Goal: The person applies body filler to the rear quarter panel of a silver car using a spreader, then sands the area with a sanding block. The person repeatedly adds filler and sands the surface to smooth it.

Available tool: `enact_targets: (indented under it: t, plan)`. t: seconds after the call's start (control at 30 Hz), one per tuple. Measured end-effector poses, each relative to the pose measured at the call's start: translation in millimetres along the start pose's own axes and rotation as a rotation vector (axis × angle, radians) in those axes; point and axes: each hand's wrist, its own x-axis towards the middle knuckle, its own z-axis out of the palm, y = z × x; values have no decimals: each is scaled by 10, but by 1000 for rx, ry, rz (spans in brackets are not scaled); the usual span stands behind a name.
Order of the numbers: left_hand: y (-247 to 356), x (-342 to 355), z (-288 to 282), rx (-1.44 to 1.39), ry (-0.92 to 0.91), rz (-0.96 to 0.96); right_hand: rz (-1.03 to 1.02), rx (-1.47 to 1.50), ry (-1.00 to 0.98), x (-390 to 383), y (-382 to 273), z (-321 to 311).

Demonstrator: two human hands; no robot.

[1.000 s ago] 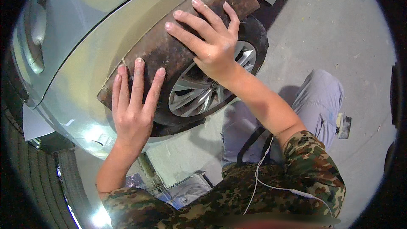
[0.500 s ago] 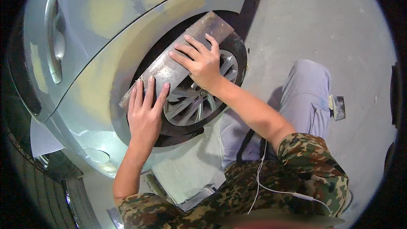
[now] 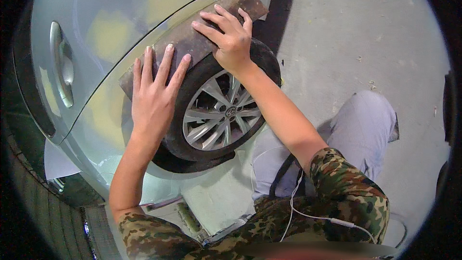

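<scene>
The bare left hand [image 3: 155,94] spreads its fingers [image 3: 165,65] toward twelve o'clock. The bare right hand [image 3: 233,45] fans toward eleven o'clock.

L fingers [image 3: 165,65] & R fingers [image 3: 207,32] flat on brn sheet [image 3: 186,39] nr whl [image 3: 231,111]

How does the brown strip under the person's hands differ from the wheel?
Shape: the brown strip is long and straight-edged; the wheel is round.
Colour: the brown strip is dull and blotchy; the wheel pairs a black tyre with silver spokes.
Contact: fingers of the left hand and right hand lie over the brown strip, none over the wheel's spokes.
Shared: the right hand and forearm partly hide both.
</scene>
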Motion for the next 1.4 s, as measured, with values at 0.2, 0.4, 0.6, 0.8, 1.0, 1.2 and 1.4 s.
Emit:
enact_targets:
  t: [0.2,0.4,0.6,0.8,1.0,1.2,1.4]
  plan:
    - [27,244,62,43,-72,-21,26,-19,-26,-62,224,105]
    - [33,444,63,97,-78,12,37,-37,22,-4,368,139]
    - [-29,502,60,95,-78,-8,8,-51,4,90,404,173]
    - [-56,487,73,95,-96,-17,16,-22,-6,106,381,218]
    - [-92,488,130,84,-71,2,5,-6,-16,142,380,243]
    - [-63,458,236,5,-48,11,44,32,-84,129,378,200]
    - [28,378,342,-15,-33,-2,66,41,-93,-11,351,168]
